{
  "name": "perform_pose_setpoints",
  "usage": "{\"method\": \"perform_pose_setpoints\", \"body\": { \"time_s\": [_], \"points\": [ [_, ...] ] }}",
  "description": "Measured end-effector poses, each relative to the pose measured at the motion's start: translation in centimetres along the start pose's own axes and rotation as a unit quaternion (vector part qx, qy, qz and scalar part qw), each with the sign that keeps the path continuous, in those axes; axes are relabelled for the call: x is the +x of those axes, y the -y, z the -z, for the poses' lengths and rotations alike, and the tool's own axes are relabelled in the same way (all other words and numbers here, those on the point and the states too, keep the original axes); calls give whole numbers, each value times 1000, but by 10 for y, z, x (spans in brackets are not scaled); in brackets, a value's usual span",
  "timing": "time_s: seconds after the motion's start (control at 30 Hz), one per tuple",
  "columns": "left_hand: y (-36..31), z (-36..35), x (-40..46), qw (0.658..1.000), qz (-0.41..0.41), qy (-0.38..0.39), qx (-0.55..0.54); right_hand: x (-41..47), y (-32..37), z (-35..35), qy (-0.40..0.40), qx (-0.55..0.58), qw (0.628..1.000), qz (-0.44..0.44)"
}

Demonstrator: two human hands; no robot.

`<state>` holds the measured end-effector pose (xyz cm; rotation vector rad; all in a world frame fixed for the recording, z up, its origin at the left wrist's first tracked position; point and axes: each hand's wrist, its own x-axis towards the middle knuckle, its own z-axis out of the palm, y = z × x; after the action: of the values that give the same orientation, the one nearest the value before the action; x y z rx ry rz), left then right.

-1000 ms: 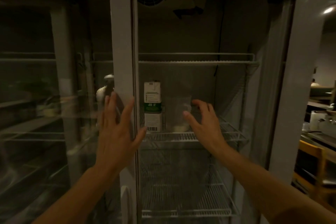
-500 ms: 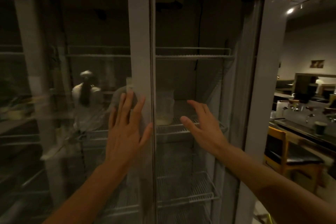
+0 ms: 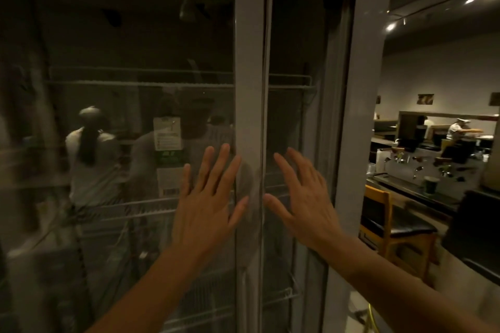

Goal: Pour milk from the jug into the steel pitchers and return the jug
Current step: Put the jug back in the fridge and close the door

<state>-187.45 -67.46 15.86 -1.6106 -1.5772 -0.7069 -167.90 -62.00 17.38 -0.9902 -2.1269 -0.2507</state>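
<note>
My left hand (image 3: 207,205) lies flat with spread fingers on the glass of the fridge's sliding door (image 3: 249,105), beside its white frame. My right hand (image 3: 303,197) is open with fingers apart in front of the narrow gap left at the fridge's right side. A green-and-white carton (image 3: 167,154) stands on a wire shelf (image 3: 127,209) behind the glass. The milk jug is hidden behind the door frame. No steel pitchers are in view.
The fridge's right post (image 3: 362,116) stands just right of my right hand. A wooden chair (image 3: 389,222) and a dark counter (image 3: 422,192) with a cup and an espresso machine are at the right. Reflections of people show in the glass.
The sliding door has moved right under my left hand, narrowing the opening to a thin gap. The carton and jug are now behind the door. My view has swung to the right.
</note>
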Motion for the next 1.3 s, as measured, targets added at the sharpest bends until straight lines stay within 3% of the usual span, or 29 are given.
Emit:
{"method": "perform_pose_setpoints", "body": {
  "time_s": [0.27,0.57,1.2,1.3],
  "points": [
    [-19,-10,26,996,-28,5,81,4,-25,0,19,-163,982,96],
    [-63,-21,46,996,-36,0,87,-4,-58,-5,9,-231,972,47],
    [-98,-31,57,996,-35,15,81,-8,-99,13,21,-208,976,65],
    [-106,-25,58,999,-22,-21,37,-11,-103,23,21,-178,981,79]
  ]
}}
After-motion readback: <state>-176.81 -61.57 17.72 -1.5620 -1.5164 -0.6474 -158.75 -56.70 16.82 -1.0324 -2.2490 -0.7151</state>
